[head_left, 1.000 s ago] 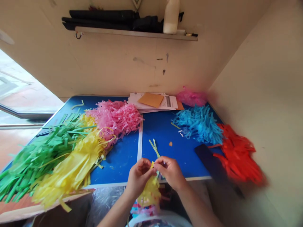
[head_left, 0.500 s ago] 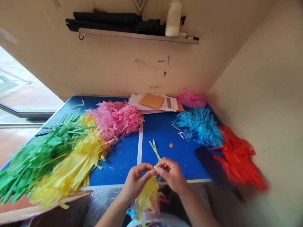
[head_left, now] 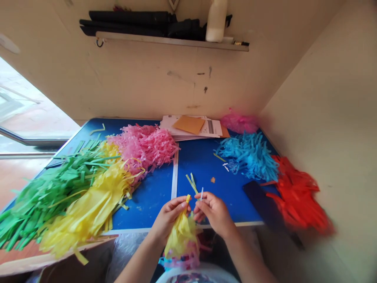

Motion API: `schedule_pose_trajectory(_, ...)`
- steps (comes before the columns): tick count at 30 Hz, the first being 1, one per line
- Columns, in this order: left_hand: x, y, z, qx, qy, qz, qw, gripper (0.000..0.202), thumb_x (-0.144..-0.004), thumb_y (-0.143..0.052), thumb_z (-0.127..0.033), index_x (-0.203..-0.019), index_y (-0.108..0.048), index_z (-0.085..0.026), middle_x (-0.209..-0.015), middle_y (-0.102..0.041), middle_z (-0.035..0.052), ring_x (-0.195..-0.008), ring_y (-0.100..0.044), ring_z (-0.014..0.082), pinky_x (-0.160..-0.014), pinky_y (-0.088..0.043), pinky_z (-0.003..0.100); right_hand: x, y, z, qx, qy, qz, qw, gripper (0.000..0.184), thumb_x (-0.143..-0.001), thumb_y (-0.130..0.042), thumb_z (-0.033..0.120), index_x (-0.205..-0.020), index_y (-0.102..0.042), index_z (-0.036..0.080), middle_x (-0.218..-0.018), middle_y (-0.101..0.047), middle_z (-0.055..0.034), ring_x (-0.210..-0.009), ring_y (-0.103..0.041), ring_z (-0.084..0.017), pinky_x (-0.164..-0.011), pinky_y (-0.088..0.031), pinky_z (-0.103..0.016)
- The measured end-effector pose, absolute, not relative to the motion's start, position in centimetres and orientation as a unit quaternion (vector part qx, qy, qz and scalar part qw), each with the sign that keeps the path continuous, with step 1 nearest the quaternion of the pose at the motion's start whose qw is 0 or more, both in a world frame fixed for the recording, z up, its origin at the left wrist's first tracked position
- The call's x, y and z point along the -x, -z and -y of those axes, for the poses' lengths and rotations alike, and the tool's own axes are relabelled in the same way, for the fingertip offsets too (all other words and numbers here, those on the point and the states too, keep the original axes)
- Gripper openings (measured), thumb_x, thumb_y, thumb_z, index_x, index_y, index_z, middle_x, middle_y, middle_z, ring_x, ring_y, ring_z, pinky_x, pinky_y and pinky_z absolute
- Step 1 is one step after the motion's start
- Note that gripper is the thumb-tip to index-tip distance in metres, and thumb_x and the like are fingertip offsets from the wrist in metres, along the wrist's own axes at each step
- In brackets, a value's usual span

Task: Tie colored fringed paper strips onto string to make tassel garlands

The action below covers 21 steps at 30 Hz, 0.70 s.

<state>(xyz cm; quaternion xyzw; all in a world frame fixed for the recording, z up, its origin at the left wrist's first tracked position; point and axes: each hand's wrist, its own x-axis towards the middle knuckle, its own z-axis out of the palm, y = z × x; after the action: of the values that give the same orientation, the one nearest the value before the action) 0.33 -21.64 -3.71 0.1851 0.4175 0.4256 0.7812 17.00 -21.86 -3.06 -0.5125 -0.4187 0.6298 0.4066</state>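
My left hand (head_left: 169, 217) grips the narrow top of a yellow tissue-paper tassel (head_left: 181, 236), whose fringe hangs down past the table edge over multicoloured paper strips (head_left: 179, 261). My right hand (head_left: 213, 212) is close beside it, its fingers pinched on a thin pale paper strip (head_left: 202, 193). Green paper strips (head_left: 192, 184) rise just behind those fingers. Big piles of cut fringe lie on the blue table (head_left: 147, 204): green (head_left: 50, 192), yellow (head_left: 91, 208), pink (head_left: 144, 147), blue (head_left: 249, 157) and red (head_left: 297, 196).
Papers with an orange envelope (head_left: 188, 127) and a smaller pink tuft (head_left: 240, 124) lie at the table's back edge. A dark folder (head_left: 259, 200) sits by the red fringe. Walls close in behind and to the right; clear plastic (head_left: 126, 255) hangs below the front edge.
My hands have drawn apart from their close pinch. The tassel's tip now stands clear above my left hand, and a pale strip shows at my right fingers.
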Motion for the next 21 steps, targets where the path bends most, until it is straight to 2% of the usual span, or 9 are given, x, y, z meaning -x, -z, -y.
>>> schedule_pose_trajectory(4,-0.3,3.8,21.6,-0.183,-0.426,-0.381,0.8,0.031,-0.065,-0.085,-0.032,-0.084,-0.066,-0.016,-0.067,-0.066,-0.0007,-0.056,-0.058,0.0082,-0.053,-0.045,0.017,-16.7,2.7,22.2,0.517,-0.621,0.472,0.351,0.038,-0.082,-0.061,0.053,-0.073,-0.059,0.017,-0.055,-0.06,0.0029,-0.041,-0.055,-0.009,-0.042,-0.04,-0.019)
schedule_pose_trajectory(8,-0.1,3.5,21.6,-0.184,-0.417,-0.379,0.805,0.029,-0.07,-0.081,-0.033,-0.085,-0.063,-0.016,-0.069,-0.065,-0.001,-0.052,-0.057,0.0075,-0.05,-0.045,0.017,-16.8,2.2,22.5,0.522,-0.562,0.545,0.339,0.031,-0.089,-0.055,0.04,-0.068,-0.063,0.017,-0.046,-0.048,0.0068,-0.04,-0.041,-0.007,-0.045,-0.034,-0.019)
schedule_pose_trajectory(12,-0.1,3.5,21.6,-0.191,-0.414,-0.378,0.806,0.03,-0.07,-0.081,-0.035,-0.083,-0.063,-0.015,-0.065,-0.063,-0.0015,-0.049,-0.055,0.0071,-0.049,-0.044,0.017,-17.0,1.7,22.5,0.494,-0.531,0.603,0.334,0.025,-0.087,-0.056,0.033,-0.069,-0.064,0.017,-0.057,-0.055,0.0038,-0.056,-0.049,-0.01,-0.056,-0.037,-0.021)
schedule_pose_trajectory(16,-0.2,3.6,21.7,-0.212,-0.406,-0.375,0.806,0.029,-0.072,-0.08,-0.036,-0.079,-0.063,-0.014,-0.06,-0.059,-0.0017,-0.049,-0.05,0.0051,-0.049,-0.04,0.015,-17.1,1.6,22.1,0.467,-0.555,0.613,0.313,0.03,-0.089,-0.052,0.036,-0.07,-0.065,0.017,-0.07,-0.063,0.0005,-0.068,-0.054,-0.013,-0.066,-0.039,-0.023)
schedule_pose_trajectory(21,-0.2,3.6,22.0,-0.243,-0.395,-0.373,0.804,0.027,-0.073,-0.078,-0.037,-0.08,-0.065,-0.015,-0.064,-0.059,-0.0014,-0.052,-0.047,0.0047,-0.052,-0.037,0.016,-17.5,1.9,21.6,0.465,-0.589,0.58,0.316,0.039,-0.088,-0.053,0.047,-0.064,-0.06,0.016,-0.063,-0.057,0.0016,-0.062,-0.048,-0.012,-0.061,-0.036,-0.024)
